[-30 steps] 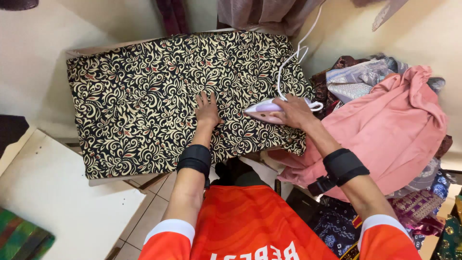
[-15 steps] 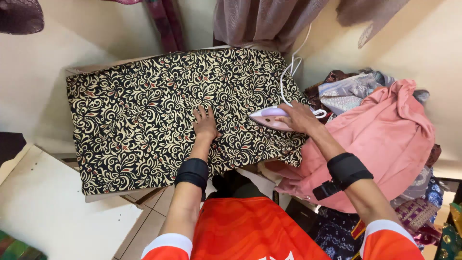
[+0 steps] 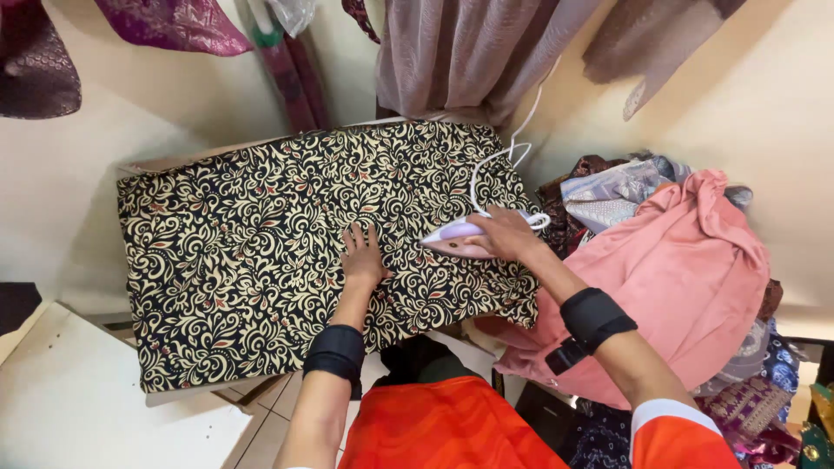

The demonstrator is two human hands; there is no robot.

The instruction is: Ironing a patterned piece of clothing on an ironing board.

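Head view: we are ironing a dark cloth point(image 3: 261, 260) with a cream scroll pattern, which is lying spread over the tabletop point(image 3: 187, 398) and covering nearly all of it. Our right hand point(image 3: 508, 234) is gripping the iron point(image 3: 456, 241), fingers wrapped tight around its handle; the iron is resting sole-down on the cloth near its right edge, tip pointing left. Our left hand point(image 3: 363, 256) is pressing flat on the cloth just beside the iron's tip, fingers spread apart and holding nothing. The white cord point(image 3: 499, 165) is looping from the iron's rear across the far right corner of the cloth and rising toward the wall.

To do this step well, in our judgement, we are keeping the left palm ahead of the iron to tension the cloth, while keeping the fingers clear of the hot tip. We are guiding the iron in straight passes and are not letting it dwell in one place. We are keeping the cord behind the iron so it is not dragging across the pressed area.

To the right, a pink garment point(image 3: 678, 287) is lying on a heap of mixed fabrics, well apart from the sole. Curtains point(image 3: 469, 52) are hanging beyond the far edge.
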